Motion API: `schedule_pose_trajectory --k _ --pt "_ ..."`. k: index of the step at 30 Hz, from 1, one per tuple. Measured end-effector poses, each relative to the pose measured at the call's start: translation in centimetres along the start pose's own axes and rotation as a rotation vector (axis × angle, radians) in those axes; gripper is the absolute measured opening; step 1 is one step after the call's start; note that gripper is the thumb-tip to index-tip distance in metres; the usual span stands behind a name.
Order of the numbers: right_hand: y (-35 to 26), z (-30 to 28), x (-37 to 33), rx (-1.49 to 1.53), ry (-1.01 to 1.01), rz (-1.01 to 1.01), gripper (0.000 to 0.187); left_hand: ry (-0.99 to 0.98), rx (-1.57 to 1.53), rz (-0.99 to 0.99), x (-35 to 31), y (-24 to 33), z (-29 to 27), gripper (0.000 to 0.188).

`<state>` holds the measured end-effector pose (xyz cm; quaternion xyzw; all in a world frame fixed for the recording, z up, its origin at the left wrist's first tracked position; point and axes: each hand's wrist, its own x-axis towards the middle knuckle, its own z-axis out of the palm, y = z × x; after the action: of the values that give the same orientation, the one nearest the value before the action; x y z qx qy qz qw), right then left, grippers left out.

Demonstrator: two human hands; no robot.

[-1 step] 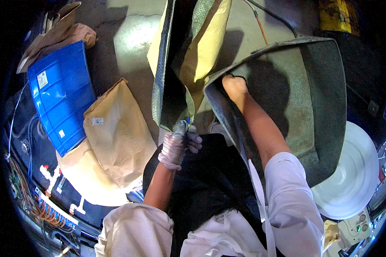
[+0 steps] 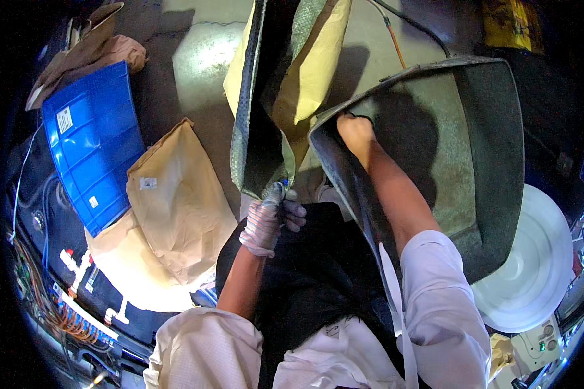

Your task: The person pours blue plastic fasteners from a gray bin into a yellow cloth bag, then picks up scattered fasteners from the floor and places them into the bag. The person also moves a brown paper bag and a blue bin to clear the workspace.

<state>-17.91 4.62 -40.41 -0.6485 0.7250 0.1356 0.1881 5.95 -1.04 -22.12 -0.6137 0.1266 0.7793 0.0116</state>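
My left hand, in a pale striped glove, pinches the near edge of an open sack. The sack has a grey woven face, a yellow paper side and a dark inside; a small blue spot shows by my fingertips. My right hand, bare with a dark band around it, reaches into a large worn grey tub. It is closed against the tub's left inner wall, near the rim. Its fingertips are hidden, so what it grips cannot be made out. The tub lies tilted, its mouth facing me.
Brown paper sacks and a blue plastic panel lie at left. White pipe fittings and bundled wires are at lower left. A white round lid or basin sits right, behind the tub. A dark hose runs along the floor.
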Motion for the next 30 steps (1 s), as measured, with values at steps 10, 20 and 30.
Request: schedule_pose_trajectory --k 10,20,30 --pt "-1.6 -18.8 -5.9 1.843 0.704 0.691 0.017 -0.02 -0.062 -0.015 -0.7 0.1 -0.5 0.042" --pt "-6.4 -23.0 -3.2 1.342 0.331 0.394 0.062 -0.029 -0.02 0.087 -1.3 0.9 -0.3 0.041" --pt "-8.7 -15.3 -34.3 0.738 -0.279 0.596 0.068 -0.135 -0.117 0.158 -2.0 5.2 -1.8 0.037"
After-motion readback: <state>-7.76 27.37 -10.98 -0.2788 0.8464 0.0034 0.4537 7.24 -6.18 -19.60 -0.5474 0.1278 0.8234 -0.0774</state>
